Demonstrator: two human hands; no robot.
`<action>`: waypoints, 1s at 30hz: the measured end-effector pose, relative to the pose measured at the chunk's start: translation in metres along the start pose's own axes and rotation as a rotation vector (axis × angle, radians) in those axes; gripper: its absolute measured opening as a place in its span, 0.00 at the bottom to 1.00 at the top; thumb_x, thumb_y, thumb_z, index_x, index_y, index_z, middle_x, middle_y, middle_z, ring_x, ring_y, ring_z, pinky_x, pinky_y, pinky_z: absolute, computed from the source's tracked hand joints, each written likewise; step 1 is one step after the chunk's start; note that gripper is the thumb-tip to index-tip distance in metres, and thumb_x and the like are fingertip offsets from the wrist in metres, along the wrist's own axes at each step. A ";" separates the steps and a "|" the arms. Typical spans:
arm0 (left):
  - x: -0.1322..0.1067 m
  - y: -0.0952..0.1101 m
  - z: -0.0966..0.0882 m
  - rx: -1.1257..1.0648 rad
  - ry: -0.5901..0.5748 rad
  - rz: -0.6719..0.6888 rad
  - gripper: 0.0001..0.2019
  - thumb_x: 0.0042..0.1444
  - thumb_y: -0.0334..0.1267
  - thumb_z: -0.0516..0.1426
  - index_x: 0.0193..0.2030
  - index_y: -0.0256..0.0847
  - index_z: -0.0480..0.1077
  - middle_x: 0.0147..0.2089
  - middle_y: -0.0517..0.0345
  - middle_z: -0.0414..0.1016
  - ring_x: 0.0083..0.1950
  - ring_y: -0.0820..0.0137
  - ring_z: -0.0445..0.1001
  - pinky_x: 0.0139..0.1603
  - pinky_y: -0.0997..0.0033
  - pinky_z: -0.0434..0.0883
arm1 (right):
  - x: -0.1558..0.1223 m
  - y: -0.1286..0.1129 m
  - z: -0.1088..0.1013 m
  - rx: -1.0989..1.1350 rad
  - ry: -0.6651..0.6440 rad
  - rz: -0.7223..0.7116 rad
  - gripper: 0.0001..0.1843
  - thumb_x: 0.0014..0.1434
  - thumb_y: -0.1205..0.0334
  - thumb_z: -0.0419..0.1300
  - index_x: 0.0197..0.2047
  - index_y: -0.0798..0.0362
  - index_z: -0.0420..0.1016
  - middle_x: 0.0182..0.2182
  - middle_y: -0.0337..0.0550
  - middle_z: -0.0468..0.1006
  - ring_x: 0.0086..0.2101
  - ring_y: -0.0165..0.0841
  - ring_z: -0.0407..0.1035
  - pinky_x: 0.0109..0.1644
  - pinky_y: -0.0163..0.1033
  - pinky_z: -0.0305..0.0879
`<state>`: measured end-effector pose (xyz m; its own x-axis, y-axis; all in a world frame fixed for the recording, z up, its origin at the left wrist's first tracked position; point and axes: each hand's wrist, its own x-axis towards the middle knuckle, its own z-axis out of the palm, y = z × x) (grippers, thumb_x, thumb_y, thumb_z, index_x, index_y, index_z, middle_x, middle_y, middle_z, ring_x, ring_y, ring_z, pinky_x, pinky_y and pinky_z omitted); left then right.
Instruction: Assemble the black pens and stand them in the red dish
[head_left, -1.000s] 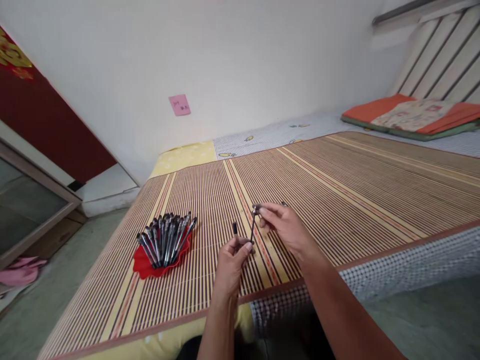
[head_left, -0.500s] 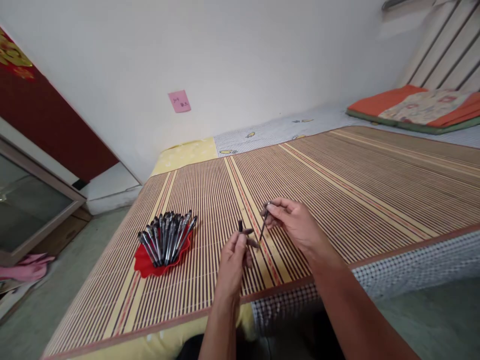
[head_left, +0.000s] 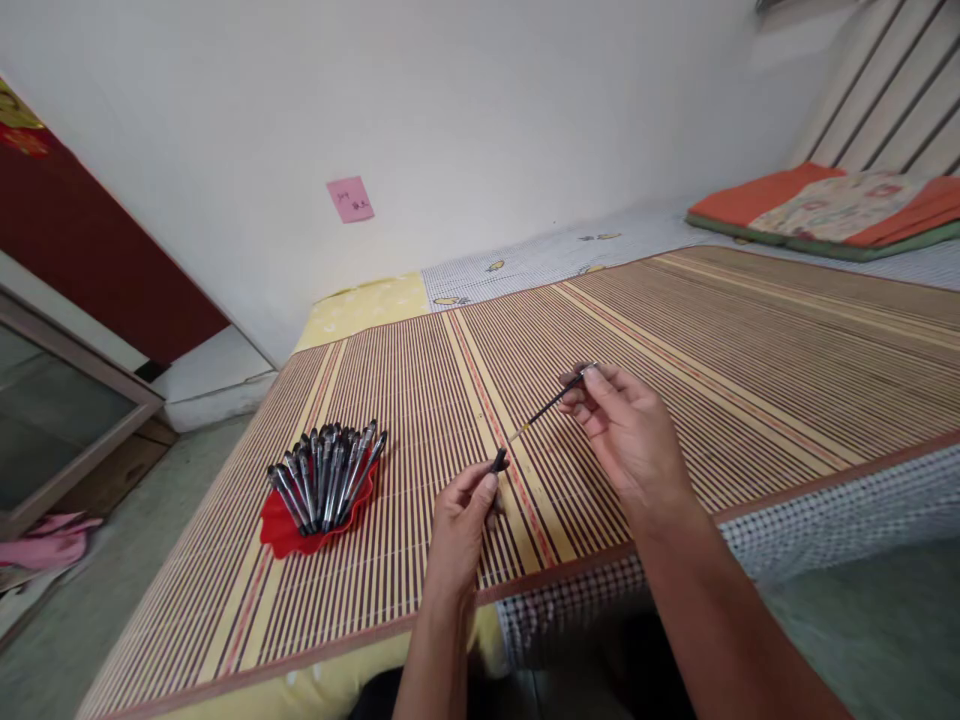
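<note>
My right hand (head_left: 634,440) is closed in a pinch on the upper end of a thin dark pen refill (head_left: 551,405), which slants down to the left with its tip bare. My left hand (head_left: 459,520) is closed round a short dark pen part (head_left: 498,461); only its tip shows above my fingers, just below the refill's point. Both hands hover over the striped bamboo mat (head_left: 675,340) near its front edge. To the left, a red dish (head_left: 289,530) on the mat holds several dark pens (head_left: 326,480) fanned out.
The mat covers a bed with a checked sheet (head_left: 825,520) along the front edge. A folded orange and patterned blanket (head_left: 832,210) lies at the far right. A pink note (head_left: 349,199) is stuck on the white wall. Floor and a glass-fronted cabinet (head_left: 45,400) are on the left.
My right hand has drawn the refill up and to the right, away from the part in my left hand; the two pieces now stand apart. The refill now slants instead of standing upright.
</note>
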<state>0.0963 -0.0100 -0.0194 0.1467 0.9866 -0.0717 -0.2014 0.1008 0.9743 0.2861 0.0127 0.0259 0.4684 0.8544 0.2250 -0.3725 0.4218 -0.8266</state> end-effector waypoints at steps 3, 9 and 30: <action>0.000 0.000 0.000 0.007 0.002 -0.004 0.15 0.51 0.45 0.66 0.42 0.40 0.81 0.27 0.60 0.71 0.28 0.74 0.67 0.30 0.77 0.64 | 0.000 0.001 0.000 -0.017 -0.021 0.010 0.08 0.58 0.57 0.66 0.35 0.51 0.74 0.33 0.39 0.78 0.30 0.27 0.73 0.39 0.37 0.74; 0.000 0.002 0.001 0.016 -0.010 0.003 0.13 0.51 0.44 0.66 0.42 0.42 0.82 0.26 0.61 0.71 0.29 0.73 0.68 0.33 0.75 0.67 | 0.000 -0.001 0.001 -0.007 -0.040 0.037 0.08 0.56 0.57 0.67 0.35 0.51 0.74 0.30 0.38 0.77 0.28 0.27 0.72 0.38 0.37 0.74; -0.007 0.003 -0.002 -0.065 -0.107 -0.035 0.19 0.58 0.48 0.62 0.51 0.38 0.73 0.22 0.66 0.67 0.17 0.80 0.58 0.15 0.82 0.55 | -0.010 0.009 0.007 -0.340 -0.592 0.210 0.07 0.58 0.61 0.64 0.39 0.52 0.80 0.34 0.40 0.80 0.34 0.29 0.72 0.40 0.36 0.68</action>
<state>0.0929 -0.0160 -0.0161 0.2568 0.9633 -0.0784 -0.2560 0.1460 0.9556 0.2725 0.0099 0.0196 -0.1349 0.9692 0.2062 -0.0918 0.1950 -0.9765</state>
